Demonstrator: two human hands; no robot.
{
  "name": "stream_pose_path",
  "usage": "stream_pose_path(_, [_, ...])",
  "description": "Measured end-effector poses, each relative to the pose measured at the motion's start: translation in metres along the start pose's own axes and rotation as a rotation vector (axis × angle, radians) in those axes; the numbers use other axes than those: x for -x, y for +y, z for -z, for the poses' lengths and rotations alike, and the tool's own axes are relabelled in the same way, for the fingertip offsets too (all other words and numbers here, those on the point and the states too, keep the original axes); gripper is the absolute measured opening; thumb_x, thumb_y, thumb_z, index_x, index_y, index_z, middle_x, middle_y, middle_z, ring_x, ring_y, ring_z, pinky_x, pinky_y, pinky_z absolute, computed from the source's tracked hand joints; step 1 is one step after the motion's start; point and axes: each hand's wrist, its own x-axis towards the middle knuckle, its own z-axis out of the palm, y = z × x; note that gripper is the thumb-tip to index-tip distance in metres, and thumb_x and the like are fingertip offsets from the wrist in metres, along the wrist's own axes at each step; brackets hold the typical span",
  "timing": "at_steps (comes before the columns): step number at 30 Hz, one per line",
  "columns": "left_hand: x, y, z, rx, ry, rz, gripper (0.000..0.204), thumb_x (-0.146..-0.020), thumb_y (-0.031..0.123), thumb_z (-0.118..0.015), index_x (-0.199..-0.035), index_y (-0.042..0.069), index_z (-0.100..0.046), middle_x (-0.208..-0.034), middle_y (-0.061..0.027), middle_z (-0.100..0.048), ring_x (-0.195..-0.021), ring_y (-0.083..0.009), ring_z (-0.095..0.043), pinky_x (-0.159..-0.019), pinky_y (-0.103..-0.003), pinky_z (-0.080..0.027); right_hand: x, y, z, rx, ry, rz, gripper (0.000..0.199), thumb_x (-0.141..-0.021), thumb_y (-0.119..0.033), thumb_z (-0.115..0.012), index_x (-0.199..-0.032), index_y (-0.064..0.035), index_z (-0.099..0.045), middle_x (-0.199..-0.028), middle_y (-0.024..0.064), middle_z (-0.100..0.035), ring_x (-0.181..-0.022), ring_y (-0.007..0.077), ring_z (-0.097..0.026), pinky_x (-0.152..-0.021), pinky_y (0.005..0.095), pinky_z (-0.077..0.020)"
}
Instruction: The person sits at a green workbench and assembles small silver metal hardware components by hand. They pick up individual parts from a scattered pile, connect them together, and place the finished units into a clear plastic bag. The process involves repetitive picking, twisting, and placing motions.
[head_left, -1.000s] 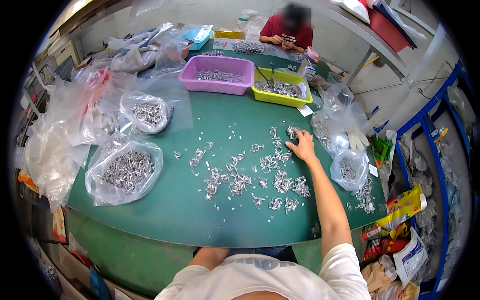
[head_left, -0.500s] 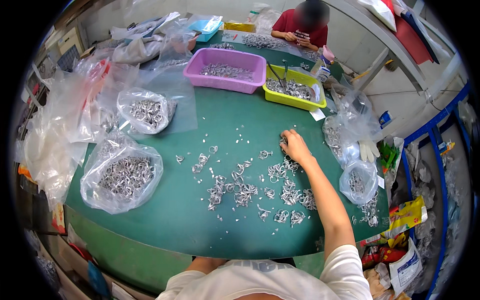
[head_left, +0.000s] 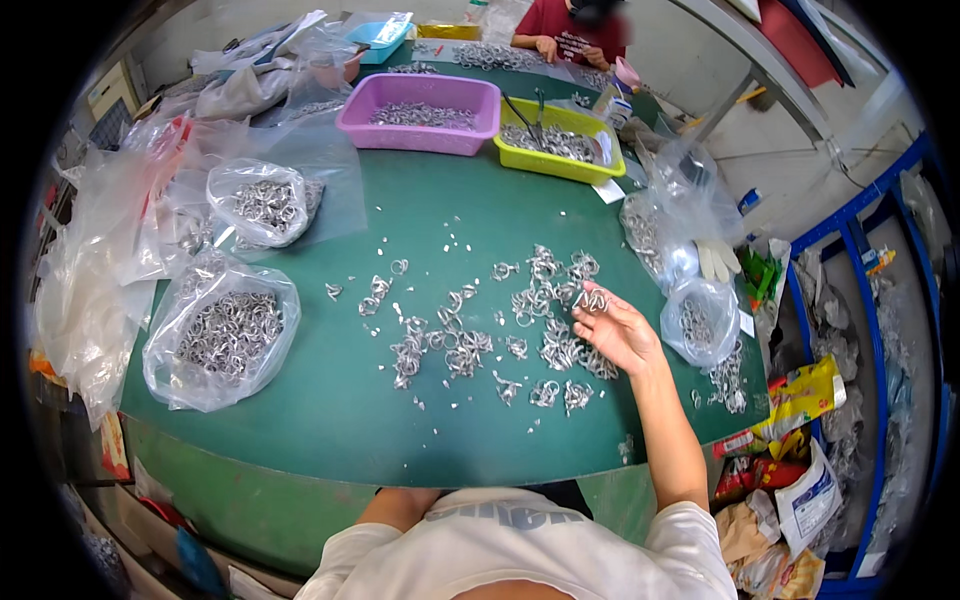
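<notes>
The work surface is a green table [head_left: 330, 400] with a curved near edge. To the right of it stand a blue metal rack [head_left: 880, 300] and a pile of coloured packets [head_left: 790, 450] on the floor. At the far end another person in a red shirt [head_left: 570, 20] works at the same table.

Along the left edge lie crumpled clear plastic bags [head_left: 90, 300]. Two filled bags hold metal rings: a large one [head_left: 222, 335] at the near left and a smaller one [head_left: 265, 203] behind it. At the far side sit a purple tray [head_left: 420, 135] and, just beside it on the right, a yellow-green tray [head_left: 560, 160], both containing rings. Further small bags of rings [head_left: 700, 320] lie at the right edge.

Loose metal rings [head_left: 460, 345] are scattered over the table centre, in small clusters set apart from one another.

The right hand [head_left: 622, 332] rests among the rightmost clusters, palm partly up, its fingers pinching a small linked ring piece [head_left: 590, 299] at the fingertips. The left hand is hidden below the table edge; its state cannot be told.
</notes>
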Motion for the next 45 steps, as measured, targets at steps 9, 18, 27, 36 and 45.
stream_pose_path(9, [0.001, 0.003, 0.001, -0.017, -0.015, -0.008, 0.034, -0.086, 0.012, -0.048, -0.116, -0.003, -0.05, -0.119, -0.0247, -0.051, -0.109, -0.037, -0.049, -0.094, -0.039, -0.039, 0.079, 0.024, -0.019, -0.173, 0.159, 0.034, 0.028, -0.09, -0.021, -0.043, -0.104, 0.0015, -0.054, -0.106, 0.0182, -0.055, -0.077, 0.0247, -0.054, -0.064, 0.0312, -0.0453])
stream_pose_path(18, [0.016, 0.007, 0.004, -0.012, -0.077, -0.031, 0.034, -0.086, 0.012, -0.048, -0.116, -0.003, -0.05, -0.118, -0.0249, -0.051, -0.109, -0.0369, -0.049, -0.094, -0.039, -0.039, 0.099, 0.062, -0.047, 1.656, 0.43, 0.367, 0.03, -0.072, -0.019, -0.072, -0.097, -0.0051, -0.063, -0.068, 0.0052, -0.051, -0.06, 0.0192, -0.053, -0.056, 0.0294, -0.043])
stream_pose_path(27, [0.082, 0.011, 0.027, 0.108, -0.405, -0.217, 0.034, -0.086, 0.013, -0.048, -0.116, -0.003, -0.05, -0.118, -0.025, -0.051, -0.109, -0.0368, -0.049, -0.094, -0.039, -0.039, 0.102, 0.043, -0.017, 2.129, 0.799, 0.518, 0.012, -0.077, -0.015, -0.065, -0.087, -0.008, -0.062, -0.077, 0.0098, -0.061, -0.062, 0.0307, -0.059, -0.055, 0.0402, -0.0456])
stream_pose_path(36, [0.179, 0.019, 0.096, 0.469, -0.48, -0.365, 0.032, -0.088, 0.015, -0.049, -0.116, -0.001, -0.052, -0.121, -0.0204, -0.051, -0.11, -0.0352, -0.049, -0.093, -0.039, -0.039, 0.053, 0.097, -0.07, 1.994, 0.224, 0.487, 0.024, -0.074, -0.021, -0.068, -0.093, -0.008, -0.062, -0.075, 0.0088, -0.058, -0.069, 0.0249, -0.061, -0.053, 0.036, -0.0473])
stream_pose_path(45, [0.149, 0.036, 0.148, 1.508, -0.191, -0.026, 0.033, -0.093, 0.014, -0.047, -0.121, -0.003, -0.048, -0.11, -0.0134, -0.059, -0.102, -0.0215, -0.057, -0.09, -0.034, -0.045, 0.049, 0.096, -0.053, 0.799, 0.111, 0.227, 0.018, -0.086, -0.011, -0.056, -0.1, -0.0017, -0.059, -0.069, 0.0032, -0.051, -0.057, 0.0108, -0.048, -0.049, 0.0282, -0.0384])
